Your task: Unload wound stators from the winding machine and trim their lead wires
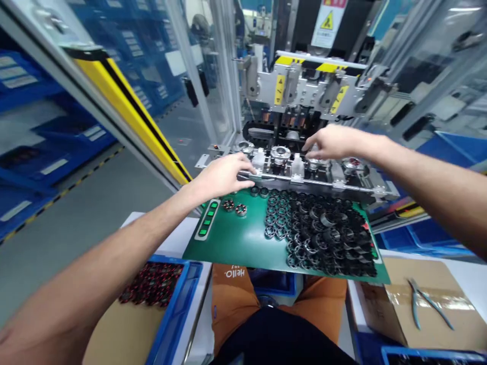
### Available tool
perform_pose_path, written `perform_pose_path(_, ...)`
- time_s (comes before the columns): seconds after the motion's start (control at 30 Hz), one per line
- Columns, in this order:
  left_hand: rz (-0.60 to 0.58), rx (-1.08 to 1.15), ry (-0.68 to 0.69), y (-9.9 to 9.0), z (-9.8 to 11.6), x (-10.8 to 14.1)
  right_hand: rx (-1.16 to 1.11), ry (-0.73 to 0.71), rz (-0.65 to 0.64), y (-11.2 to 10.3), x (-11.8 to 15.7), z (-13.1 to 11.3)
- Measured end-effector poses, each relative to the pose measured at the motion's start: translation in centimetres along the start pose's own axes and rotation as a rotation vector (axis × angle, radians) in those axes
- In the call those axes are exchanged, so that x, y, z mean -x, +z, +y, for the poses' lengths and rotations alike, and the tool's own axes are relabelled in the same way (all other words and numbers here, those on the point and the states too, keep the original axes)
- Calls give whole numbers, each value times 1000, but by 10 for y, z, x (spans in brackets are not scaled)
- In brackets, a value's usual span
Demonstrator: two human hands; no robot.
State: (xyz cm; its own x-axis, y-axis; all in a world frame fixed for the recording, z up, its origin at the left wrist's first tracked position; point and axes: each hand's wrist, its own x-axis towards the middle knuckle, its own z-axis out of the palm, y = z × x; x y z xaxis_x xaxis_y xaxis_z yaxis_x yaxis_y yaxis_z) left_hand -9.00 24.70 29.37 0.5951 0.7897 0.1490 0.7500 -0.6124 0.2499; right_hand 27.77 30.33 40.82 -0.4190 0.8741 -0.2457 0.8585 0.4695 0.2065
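My left hand (226, 175) reaches to the left end of the machine's fixture row, fingers apart and thumb spread, with nothing visible in it. Close to its fingertips are a round metal fixture (245, 147) and a white plastic block (259, 159). My right hand (329, 142) hovers at the third fixture (317, 163), which it partly covers; its index finger and thumb are apart. Between the hands sits another round fixture (280, 153). At the right end, a fixture (353, 165) carries a part with reddish windings. Two wound stator cores (235, 207) lie on the green mat (243, 241).
Many dark metal rings (323, 230) crowd the mat's right half. A green-button panel (207, 219) is at its left. The striped press head (315, 83) hangs above the fixtures. A blue bin (182, 304) holds wound parts; pliers (422, 301) rest on a cardboard box (449, 324).
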Motion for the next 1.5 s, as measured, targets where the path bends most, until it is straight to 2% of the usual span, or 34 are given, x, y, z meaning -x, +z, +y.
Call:
perform_pose_path(0.1, 156, 16, 151, -6, 39, -77, 41, 222, -38, 8, 13, 93)
perform_pose_path(0.13, 180, -6, 184, -2, 54, -105, 33, 290, -67, 17, 18, 115)
perform_pose_path(0.2, 172, -80, 207, 12, 81, -159, -7, 391, -119, 40, 28, 143)
perform_pose_path(0.3, 115, -147, 191, 43, 111, -225, -96, 449, -172, 79, 40, 157)
perform_pose_path(0.4, 53, -185, 186, 75, 124, -265, -214, 462, -222, 111, 46, 159)
perform_pose_path(0.5, -13, -246, 181, 98, 123, -286, -336, 477, -275, 129, 44, 161)
perform_pose_path(0.63, -107, -295, 189, 112, 115, -298, -447, 508, -357, 137, 32, 162)
perform_pose_path(0.8, -143, -325, 224, 115, 111, -299, -496, 548, -416, 128, 27, 159)
perform_pose_path(0.93, -125, -331, 221, 115, 117, -291, -514, 566, -391, 102, 38, 166)
perform_pose_path(1.03, -88, -317, 201, 107, 125, -289, -496, 539, -317, 71, 59, 167)
perform_pose_path(1.13, -24, -289, 151, 84, 131, -290, -373, 441, -266, 45, 98, 145)
perform_pose_path(1.23, 90, -210, 144, 48, 133, -280, -197, 234, -143, 42, 158, 94)
perform_pose_path(1.3, 158, -132, 213, 23, 127, -254, -221, 64, 38, 56, 205, 45)
perform_pose_path(1.37, 155, -74, 307, 2, 116, -208, -405, -166, 195, 79, 245, -11)
perform_pose_path(1.4, 111, -58, 337, -5, 108, -178, -461, -219, 267, 91, 259, -39)
perform_pose_path(1.47, -73, -45, 314, -11, 88, -110, -543, -272, 211, 112, 268, -94)
perform_pose_path(1.5, -196, -32, 253, -9, 77, -75, -568, -298, 154, 120, 261, -119)
